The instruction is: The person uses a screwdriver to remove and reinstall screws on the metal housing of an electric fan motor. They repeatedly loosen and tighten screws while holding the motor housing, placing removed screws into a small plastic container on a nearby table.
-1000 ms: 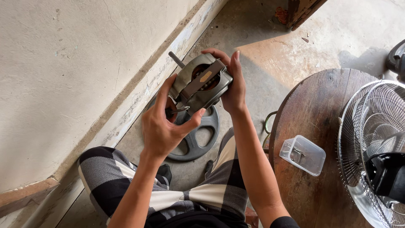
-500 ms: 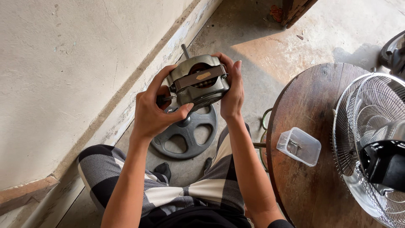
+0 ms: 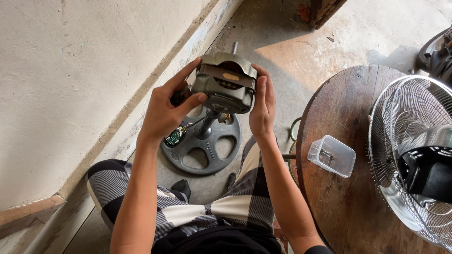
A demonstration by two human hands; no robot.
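Held up between both hands above the lap, over the concrete floor: a dark grey-green metal fan motor housing [image 3: 226, 89], boxy with rounded corners, a thin steel shaft poking out at its far end. Left hand [image 3: 165, 113] wrapped on the near-left side, thumb pressed across the rounded front face, index finger stretched along the top-left corner. Right hand [image 3: 262, 106] flat against the right side, fingers straight and pointing away, palm clamping inward. Both hands closed on the housing, neither loose.

Probably heavy for its size, given the metal casing and windings inside; rigid, no give anywhere. Smooth painted faces likely a bit slick, so best gripped on the two flat side walls, as now, or under the rounded base. Better kept off the shaft and the thin wires trailing beneath, down to a small green circuit board [image 3: 175, 137]; those look fragile and easily torn.

Forearms raised from the elbows and converging, wrists slightly bent inward, the housing tilted with its top toward the camera.

Below, on the floor beside the pale wall: a round dark grey plastic fan base [image 3: 202, 148] with spoke openings. Lower down, black-and-white checked trousers [image 3: 155, 207]. To the right, a round brown wooden table [image 3: 343, 202]; near its left edge a clear plastic box [image 3: 331, 155]; at its right edge a wire-guarded fan head [image 3: 414, 155].
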